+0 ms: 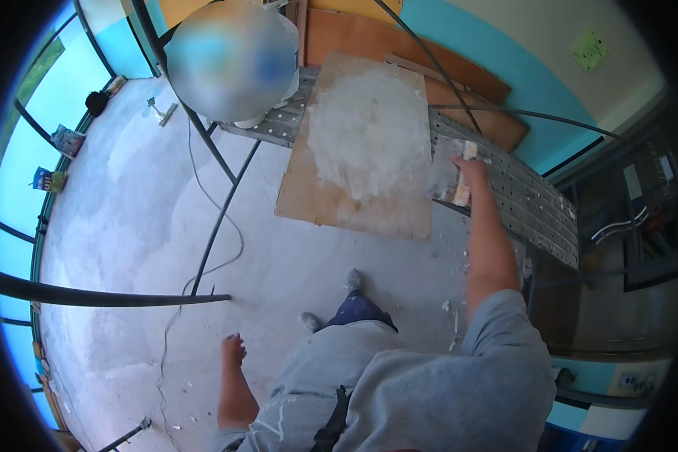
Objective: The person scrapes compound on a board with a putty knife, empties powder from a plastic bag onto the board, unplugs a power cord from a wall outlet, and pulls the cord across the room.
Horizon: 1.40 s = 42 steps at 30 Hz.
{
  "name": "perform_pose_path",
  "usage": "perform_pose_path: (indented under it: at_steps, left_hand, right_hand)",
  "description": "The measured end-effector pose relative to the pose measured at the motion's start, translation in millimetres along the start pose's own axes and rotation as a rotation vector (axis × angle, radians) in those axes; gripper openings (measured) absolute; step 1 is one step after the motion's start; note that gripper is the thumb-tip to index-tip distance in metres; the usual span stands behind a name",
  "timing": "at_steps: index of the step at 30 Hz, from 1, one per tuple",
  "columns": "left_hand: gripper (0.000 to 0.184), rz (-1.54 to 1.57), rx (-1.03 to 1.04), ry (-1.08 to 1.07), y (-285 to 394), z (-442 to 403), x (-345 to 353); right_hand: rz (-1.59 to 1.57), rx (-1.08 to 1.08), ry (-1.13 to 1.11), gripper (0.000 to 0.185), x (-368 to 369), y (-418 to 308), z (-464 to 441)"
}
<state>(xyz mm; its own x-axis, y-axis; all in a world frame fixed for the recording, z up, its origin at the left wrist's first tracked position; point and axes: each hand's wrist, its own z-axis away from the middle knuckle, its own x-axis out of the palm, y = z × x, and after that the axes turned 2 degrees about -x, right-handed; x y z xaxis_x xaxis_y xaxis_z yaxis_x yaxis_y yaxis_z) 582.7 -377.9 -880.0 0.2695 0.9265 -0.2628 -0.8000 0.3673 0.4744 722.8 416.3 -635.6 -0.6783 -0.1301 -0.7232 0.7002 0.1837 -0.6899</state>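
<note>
My right hand (473, 175) is wrapped round the handle of a plastering trowel (446, 173), whose broad blade is smeared with pale plaster. The trowel is just beyond the right edge of a wooden board (301, 197), over the perforated metal plank (521, 197). A wide patch of whitish plaster (369, 128) covers much of the board. My left hand (233, 348) hangs low on the left, away from the board, its fingers curled in with nothing visible in them.
Dark scaffold poles (113, 291) cross the left side and top. A cable (237, 233) trails over the white-stained floor (113, 226). Bags (49, 179) stand along the windows. A blurred patch hides the upper left, with a white container (250, 120) edge below it.
</note>
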Motion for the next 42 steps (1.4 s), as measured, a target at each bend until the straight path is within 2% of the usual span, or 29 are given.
perform_pose_path:
  at_steps: [2, 5, 9, 11, 12, 15, 18, 21, 24, 27, 30, 33, 36, 38, 42]
  left_hand:
    - [0.038, -0.026, -0.026, 0.056, 5, 25, 11]
    - [0.045, 0.079, 0.016, -0.033, 27, 35, 39]
    - [0.058, 0.121, 0.124, -0.162, 117, 84, 132]
    - [0.061, 0.348, 0.177, -0.451, 147, 76, 180]
    - [0.059, 0.418, 0.185, -0.512, 168, 87, 207]
    - [0.054, 0.667, 0.165, -0.740, 215, 100, 279]
    - [0.048, 0.859, 0.271, -0.896, 248, 108, 322]
    - [0.044, 0.707, 0.362, -0.828, 254, 94, 332]
    - [0.039, 0.455, 0.493, -0.694, 283, 183, 320]
    - [0.036, 0.464, 0.596, -0.683, 293, 208, 307]
    - [0.034, 0.367, 0.807, -0.603, 303, 226, 284]
    - [0.027, 0.145, 0.981, -0.419, 317, 248, 248]
    - [0.032, -0.141, 1.384, -0.049, 337, 278, 219]
    - [0.032, -0.270, 1.473, 0.030, 353, 297, 200]
    - [0.030, -0.413, 1.532, 0.099, 364, 365, 169]
  right_hand:
    - [0.075, 0.033, -0.001, 0.054, -3, 22, -28]
    - [0.107, 0.049, -0.022, 0.057, 1, 24, -44]
    - [0.040, 0.087, -0.213, 0.057, 19, 15, -74]
    - [0.265, 0.008, -0.288, 0.059, 51, 27, -87]
    - [0.374, -0.035, -0.318, 0.060, 64, 29, -94]
    - [0.199, -0.011, -0.345, 0.062, 64, 24, -70]
    - [0.114, -0.021, -0.296, 0.058, 35, 5, -19]
    - [0.010, 0.079, -0.396, 0.060, 49, 58, -8]
    - [-0.127, 0.176, -0.403, 0.070, 19, 54, 43]
    - [-0.471, 0.292, -0.442, 0.061, -8, 42, 88]
    - [-0.556, 0.320, -0.497, 0.052, -33, 13, 138]
    - [-0.494, 0.335, -0.651, 0.052, 12, 48, 159]
    - [-0.623, 0.286, -0.655, 0.045, 41, 33, 207]
    - [-0.712, 0.235, -0.653, 0.044, 70, 38, 227]
    - [-0.544, 0.175, -0.550, 0.040, 76, 30, 261]
